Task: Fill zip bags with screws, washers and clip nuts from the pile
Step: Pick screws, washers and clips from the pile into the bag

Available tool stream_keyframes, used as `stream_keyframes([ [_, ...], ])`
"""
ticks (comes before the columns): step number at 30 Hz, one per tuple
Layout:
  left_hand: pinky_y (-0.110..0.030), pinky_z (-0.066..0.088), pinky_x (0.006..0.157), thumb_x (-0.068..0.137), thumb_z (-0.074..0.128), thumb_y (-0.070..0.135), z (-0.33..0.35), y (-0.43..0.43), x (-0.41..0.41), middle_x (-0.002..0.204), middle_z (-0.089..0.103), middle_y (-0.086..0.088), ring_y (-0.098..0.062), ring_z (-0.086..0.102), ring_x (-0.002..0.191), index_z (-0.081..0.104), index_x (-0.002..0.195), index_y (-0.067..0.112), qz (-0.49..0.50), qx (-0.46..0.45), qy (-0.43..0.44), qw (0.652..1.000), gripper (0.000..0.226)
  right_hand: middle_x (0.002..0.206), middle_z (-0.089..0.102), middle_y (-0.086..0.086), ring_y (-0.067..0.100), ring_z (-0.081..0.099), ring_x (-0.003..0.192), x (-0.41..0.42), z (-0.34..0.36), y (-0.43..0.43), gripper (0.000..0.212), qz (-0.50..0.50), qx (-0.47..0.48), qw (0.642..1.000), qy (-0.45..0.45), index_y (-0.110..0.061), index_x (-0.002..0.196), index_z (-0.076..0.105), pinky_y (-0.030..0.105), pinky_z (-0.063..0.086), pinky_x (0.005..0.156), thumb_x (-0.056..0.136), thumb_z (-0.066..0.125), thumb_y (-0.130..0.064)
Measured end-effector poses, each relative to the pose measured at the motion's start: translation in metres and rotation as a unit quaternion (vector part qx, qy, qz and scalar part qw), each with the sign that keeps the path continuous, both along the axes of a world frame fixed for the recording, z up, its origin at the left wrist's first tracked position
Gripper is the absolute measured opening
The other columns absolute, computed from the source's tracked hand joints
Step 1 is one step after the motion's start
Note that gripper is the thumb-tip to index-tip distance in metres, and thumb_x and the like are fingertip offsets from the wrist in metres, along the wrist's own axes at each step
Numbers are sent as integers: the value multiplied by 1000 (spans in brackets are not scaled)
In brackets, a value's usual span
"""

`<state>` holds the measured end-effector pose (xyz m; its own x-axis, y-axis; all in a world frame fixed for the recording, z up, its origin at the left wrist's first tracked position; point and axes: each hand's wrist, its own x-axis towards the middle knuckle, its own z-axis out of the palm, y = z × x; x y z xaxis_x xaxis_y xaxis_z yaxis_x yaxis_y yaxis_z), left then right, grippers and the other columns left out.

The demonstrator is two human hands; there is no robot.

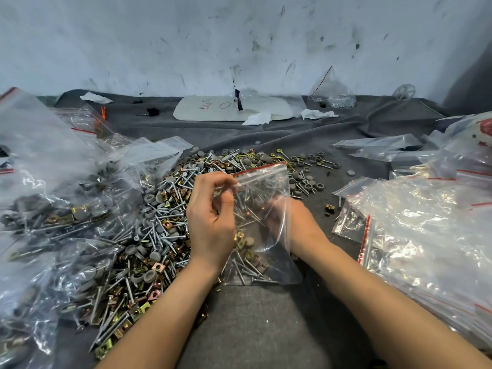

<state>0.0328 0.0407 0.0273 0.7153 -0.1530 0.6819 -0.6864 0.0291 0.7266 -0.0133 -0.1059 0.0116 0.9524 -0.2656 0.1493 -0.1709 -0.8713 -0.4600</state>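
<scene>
A crinkled clear bag [266,179] of steel screws [245,270] is pinched at its mouth by the left hand [210,222]; the right hand [303,225] is veiled behind it, grip unclear. A spiky pile [165,209] is spread to its left.

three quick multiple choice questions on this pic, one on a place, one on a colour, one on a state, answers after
1. Where does the loose pile lie from the held bag?
A. mostly to its left
B. wholly to its right
C. in a box

2. What colour is the bag's zip strip?
A. blue
B. red
C. green

3. What state is the held bag in?
A. empty
B. partly filled
C. lying flat, untouched

Answers:
1 A: the pile spreads out left of the bag.
2 B: a red line runs along the bag's top edge.
3 B: screws and clip nuts sit in its lower part, while the left hand pinches its top edge.
</scene>
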Motion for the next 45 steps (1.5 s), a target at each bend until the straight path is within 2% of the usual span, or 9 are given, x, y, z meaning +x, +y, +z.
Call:
stream_keyframes([
  [4,-51,51,77,88,46,2,1,0,0,95,58,-8,-26,58,89,57,97,14,0,-1,0,1000,19,80,62,-1,20,62,74,-3,6,-1,25,-5,30,999,16,-30,68,57,40,57,71,82,61,-9],
  [13,-42,52,73,87,47,3,1,0,0,95,57,-8,-22,58,87,58,96,11,1,10,1,1000,17,88,63,5,23,63,81,-7,20,7,10,-7,56,998,23,-14,91,64,38,56,77,85,62,-7],
  [19,-43,53,69,89,51,9,1,-1,-2,99,55,-5,-20,56,85,56,92,12,-40,19,5,999,6,79,63,0,14,57,73,-19,55,-9,8,-100,179,964,-169,-14,81,65,26,49,65,85,63,-7],
  [26,-40,52,79,88,47,22,5,0,-3,103,57,-6,-18,57,96,53,88,27,-74,21,-18,997,8,71,63,-6,3,56,64,-32,92,5,20,-11,282,895,-346,-20,79,65,14,45,61,82,65,0],
  [32,-34,53,79,88,49,21,0,1,-4,104,57,-8,-16,59,95,56,88,20,-82,38,-31,995,7,83,66,-3,10,62,79,-36,87,18,15,53,138,950,-276,-12,89,67,15,48,75,81,69,0],
  [36,-23,50,77,89,47,21,0,-1,-6,101,57,-4,-10,57,93,55,89,18,-74,31,-31,996,9,81,63,-9,3,60,76,-38,85,11,17,20,184,931,-316,-18,97,65,12,47,68,86,64,-5],
  [40,-38,53,74,90,47,17,2,-2,-6,99,56,-3,-16,56,89,53,91,25,-49,18,-16,998,10,77,63,-8,0,58,66,-32,72,-3,18,-52,238,919,-310,-23,97,64,13,46,60,90,60,-7],
  [42,-47,51,70,91,48,11,1,-1,-5,96,56,-6,-19,55,84,53,93,22,-23,12,-8,1000,12,82,67,-3,8,63,72,-26,58,-9,20,-74,249,935,-241,-26,94,65,27,54,64,91,59,-7],
  [45,-55,49,71,92,47,12,1,-1,-6,97,56,-8,-27,59,85,52,93,31,-4,1,15,1000,19,92,69,0,17,63,84,-21,34,-16,15,-62,145,982,-105,-21,94,69,36,52,77,89,62,-9],
])
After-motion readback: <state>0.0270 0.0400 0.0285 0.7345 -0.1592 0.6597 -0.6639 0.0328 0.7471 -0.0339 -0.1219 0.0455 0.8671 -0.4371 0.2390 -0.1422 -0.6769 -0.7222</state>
